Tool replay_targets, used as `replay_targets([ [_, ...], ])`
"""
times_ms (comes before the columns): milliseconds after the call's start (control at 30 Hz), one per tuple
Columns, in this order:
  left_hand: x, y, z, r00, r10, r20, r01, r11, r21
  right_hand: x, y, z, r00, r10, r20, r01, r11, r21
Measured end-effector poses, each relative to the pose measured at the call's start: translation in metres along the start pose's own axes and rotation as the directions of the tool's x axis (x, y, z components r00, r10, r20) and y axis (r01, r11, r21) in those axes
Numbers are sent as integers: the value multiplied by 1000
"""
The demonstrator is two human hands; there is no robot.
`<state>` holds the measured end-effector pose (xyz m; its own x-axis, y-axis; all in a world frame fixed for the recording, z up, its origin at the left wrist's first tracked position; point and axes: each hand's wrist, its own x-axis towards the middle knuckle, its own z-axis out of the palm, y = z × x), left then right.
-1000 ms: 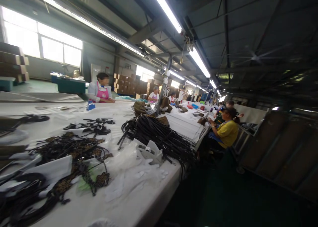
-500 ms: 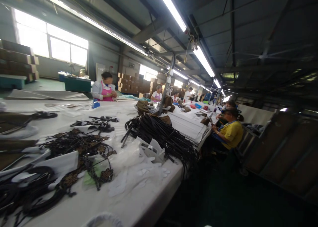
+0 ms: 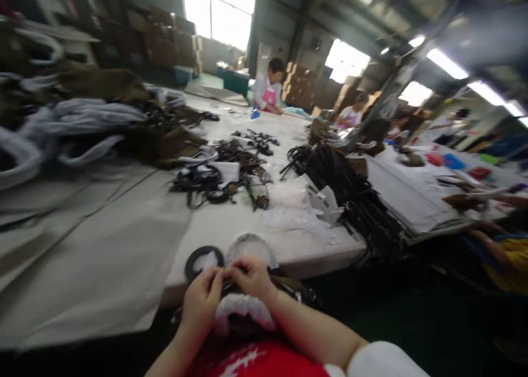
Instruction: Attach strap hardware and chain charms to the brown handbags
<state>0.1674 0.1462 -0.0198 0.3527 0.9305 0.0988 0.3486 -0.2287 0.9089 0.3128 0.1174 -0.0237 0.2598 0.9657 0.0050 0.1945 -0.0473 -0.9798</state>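
Close to my body at the table's edge is what looks like a dark brown bag (image 3: 291,284) with a white-wrapped handle (image 3: 243,306). My left hand (image 3: 201,298) and my right hand (image 3: 251,278) meet at its upper edge, fingers closed and pinching. The exact part between the fingertips is too small and blurred to make out. Just beyond the left fingers lies a coiled black strap (image 3: 192,266). A second white-wrapped loop (image 3: 258,244) arches behind my right hand.
Black straps and chains (image 3: 206,182) lie in a tangle on the white table (image 3: 231,223). A thick bundle of black straps (image 3: 346,179) hangs over the front edge. Brown bags with white-wrapped handles (image 3: 82,116) are heaped at left. Co-workers (image 3: 268,88) sit around the table.
My view has swung left and down. Both my hands and the bag now show at the bottom, where earlier no hands were visible.
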Motion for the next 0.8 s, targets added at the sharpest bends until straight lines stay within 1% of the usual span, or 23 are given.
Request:
replay_targets([
  [33,-1,3,2,1000,-3,-18,3,1000,1,0,-2,-1,1000,25,1,-25,999,39],
  [100,1,7,5,999,-2,-48,3,1000,10,0,-1,-1,993,116,17,-117,982,150],
  [200,-1,9,9,997,-33,-75,36,999,31,-3,2,0,980,192,43,-197,958,208],
  [333,-6,12,13,995,-46,-83,48,998,29,-8,2,-2,978,201,48,-207,960,191],
  [500,-1,12,14,995,-65,-81,68,997,38,-2,1,-5,981,187,49,-193,967,165],
  [567,-1,13,11,997,-49,-67,51,998,33,-1,0,-6,987,156,33,-159,980,119],
  [633,-4,16,8,999,-22,-43,23,1000,18,-4,-3,-8,995,102,21,-102,995,18],
  [667,-6,17,6,999,-26,-32,27,1000,11,-6,-4,-8,997,71,13,-70,996,-51],
  [700,-6,15,5,999,-34,-15,34,999,15,-7,-3,-7,998,47,32,-44,994,-99],
  [733,-2,12,5,999,-36,-2,36,999,24,-6,-1,-6,997,44,69,-35,991,-126],
  [800,14,5,12,1000,-6,27,5,999,44,2,8,-4,997,32,66,-18,978,-208],
])
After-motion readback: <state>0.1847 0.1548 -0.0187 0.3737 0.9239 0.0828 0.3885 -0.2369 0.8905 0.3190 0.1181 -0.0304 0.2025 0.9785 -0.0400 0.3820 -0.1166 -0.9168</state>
